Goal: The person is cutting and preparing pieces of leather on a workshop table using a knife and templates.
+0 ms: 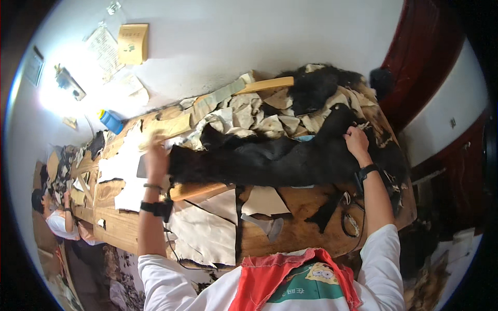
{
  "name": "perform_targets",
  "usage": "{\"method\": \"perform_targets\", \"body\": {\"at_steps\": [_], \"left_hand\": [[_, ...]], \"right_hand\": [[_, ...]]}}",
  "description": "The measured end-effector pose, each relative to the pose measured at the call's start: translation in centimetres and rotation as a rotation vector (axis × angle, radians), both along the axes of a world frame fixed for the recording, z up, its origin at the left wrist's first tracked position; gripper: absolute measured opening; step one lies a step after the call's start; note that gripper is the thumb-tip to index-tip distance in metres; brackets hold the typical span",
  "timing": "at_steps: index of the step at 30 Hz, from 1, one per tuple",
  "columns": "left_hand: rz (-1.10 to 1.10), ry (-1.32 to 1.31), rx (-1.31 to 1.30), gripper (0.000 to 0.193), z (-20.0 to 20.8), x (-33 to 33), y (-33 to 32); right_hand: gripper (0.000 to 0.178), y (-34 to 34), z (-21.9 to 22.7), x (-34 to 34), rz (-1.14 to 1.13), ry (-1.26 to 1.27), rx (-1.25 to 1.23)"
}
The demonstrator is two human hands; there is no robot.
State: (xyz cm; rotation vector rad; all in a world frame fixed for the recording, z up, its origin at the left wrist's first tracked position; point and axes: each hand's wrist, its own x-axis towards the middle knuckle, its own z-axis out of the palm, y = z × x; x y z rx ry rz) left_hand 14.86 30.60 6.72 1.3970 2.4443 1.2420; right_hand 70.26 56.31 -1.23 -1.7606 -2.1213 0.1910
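A long piece of black fur (270, 160) lies stretched across the table in front of me, its right end bending upward. My right hand (357, 142) is closed on the fur's edge near that end. At the fur's left end is my left hand (155, 159), its fingers smeared by motion, so its grip does not show. A dark grey flat thing (141, 167) is partly hidden behind it. From under the fur's left part sticks out a wooden board (194, 191). Pale hide pieces (205, 236) lie nearer to me, beside a small black fur scrap (326, 213).
The wooden table (290, 233) stands against a white wall. Crumpled hide scraps (249, 111), a dark fur heap (316, 88) and a yellow wooden strip (264, 85) lie along its far side. A blue container (110, 122) stands far left. Another person (59, 223) sits at the left end.
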Motion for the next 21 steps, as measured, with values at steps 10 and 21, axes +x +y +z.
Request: {"method": "perform_targets", "body": {"at_steps": [10,21], "left_hand": [[-0.204,0.629,-0.612,0.020,-5.1,-0.5,-0.8],[-0.417,0.204,-0.294,0.023,-5.3,1.4,-18.5]], "right_hand": [[0.017,-8.2,6.8,1.0,0.180,0.415,0.272],[0.008,-24.1,-1.3,12.4,-0.287,0.750,0.259]]}}
